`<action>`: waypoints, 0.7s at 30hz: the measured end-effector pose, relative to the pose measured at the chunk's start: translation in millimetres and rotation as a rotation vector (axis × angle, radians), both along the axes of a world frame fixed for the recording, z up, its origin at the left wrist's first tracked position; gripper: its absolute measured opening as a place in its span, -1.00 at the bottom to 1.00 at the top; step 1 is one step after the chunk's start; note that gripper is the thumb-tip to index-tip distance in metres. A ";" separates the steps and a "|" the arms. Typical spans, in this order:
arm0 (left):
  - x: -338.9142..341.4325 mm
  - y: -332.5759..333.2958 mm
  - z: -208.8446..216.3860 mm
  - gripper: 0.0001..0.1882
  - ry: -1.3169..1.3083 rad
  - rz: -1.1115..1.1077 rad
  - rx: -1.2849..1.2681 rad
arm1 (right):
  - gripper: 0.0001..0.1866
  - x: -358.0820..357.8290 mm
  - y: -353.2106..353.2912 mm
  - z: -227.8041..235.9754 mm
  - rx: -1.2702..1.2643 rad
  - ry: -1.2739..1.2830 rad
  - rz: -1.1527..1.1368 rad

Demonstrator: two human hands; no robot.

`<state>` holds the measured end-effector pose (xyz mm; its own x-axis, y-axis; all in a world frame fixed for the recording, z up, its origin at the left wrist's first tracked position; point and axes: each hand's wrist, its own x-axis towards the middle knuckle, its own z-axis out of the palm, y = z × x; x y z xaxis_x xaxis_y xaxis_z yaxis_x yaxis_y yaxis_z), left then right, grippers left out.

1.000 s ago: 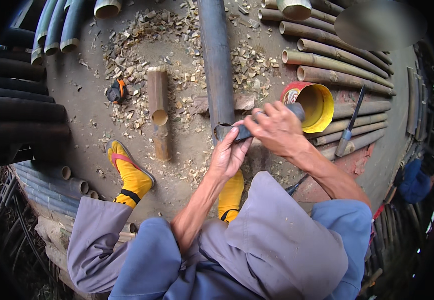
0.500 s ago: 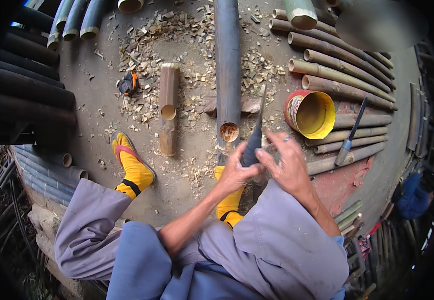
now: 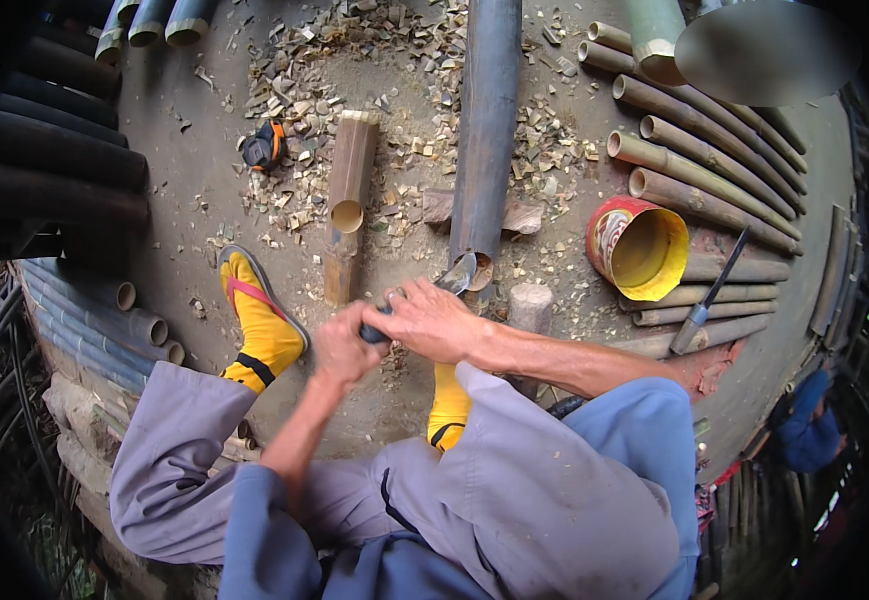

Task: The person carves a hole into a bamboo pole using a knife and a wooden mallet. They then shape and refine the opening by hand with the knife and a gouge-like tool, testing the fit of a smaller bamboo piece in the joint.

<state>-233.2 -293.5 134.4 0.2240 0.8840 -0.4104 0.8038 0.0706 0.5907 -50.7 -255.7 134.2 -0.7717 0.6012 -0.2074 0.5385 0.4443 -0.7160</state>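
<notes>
My left hand is closed around the dark handle of a knife. My right hand wraps the same tool just ahead of the left, toward the blade. The shiny blade points up and right, its tip at the open mouth of a thick dark bamboo pole. Whether the edge is cutting cannot be seen. Near its close end the pole lies across a reddish block. Just right of the mouth stands a round-topped wooden piece, partly hidden by my right forearm.
Pale chips litter the floor. A short notched bamboo piece and a tape measure lie left. Right are a red-and-yellow can, bamboo lengths and another blade with a handle. My yellow-socked foot is at left.
The knife has swung from pointing upward near the pole to lying across at its mouth. My right hand has come over onto it, and my left hand has moved left along the handle.
</notes>
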 end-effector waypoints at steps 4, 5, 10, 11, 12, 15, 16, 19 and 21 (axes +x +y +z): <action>-8.1 83.9 12.9 -0.70 0.137 -0.373 -0.013 | -0.52 1.0 16.8 7.5 -0.014 0.107 -0.320; -5.7 103.5 18.1 -0.71 0.160 -0.471 -0.008 | -0.53 0.4 19.9 6.8 0.001 0.141 -0.394; 33.6 172.8 50.6 -0.78 0.274 -0.808 0.090 | -0.46 4.3 29.0 9.3 0.057 0.291 -0.720; 45.3 181.6 53.8 -0.80 0.278 -0.873 0.134 | -0.45 7.5 29.5 12.2 0.031 0.327 -0.800; 59.3 189.7 52.3 -0.80 0.320 -0.965 0.141 | -0.46 11.8 27.6 12.6 0.018 0.355 -0.880; 100.1 205.2 64.1 -0.85 0.369 -1.236 0.249 | -0.45 23.3 23.7 18.4 0.044 0.439 -1.090; 111.2 206.2 73.4 -0.86 0.392 -1.245 0.229 | -0.43 32.2 18.3 21.5 0.007 0.418 -1.069; 125.1 185.6 95.3 -0.88 0.418 -1.208 0.168 | -0.39 64.6 -5.9 50.5 0.145 0.304 -0.962; 120.1 172.3 99.4 -0.75 0.268 -0.963 -0.138 | -0.32 95.7 -30.5 80.9 0.437 0.296 -1.049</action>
<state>-113.1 -121.2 233.8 0.7029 0.3165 -0.6370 0.6600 -0.6241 0.4182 45.0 -286.2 215.1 0.1606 0.9469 0.2787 0.6250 0.1210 -0.7712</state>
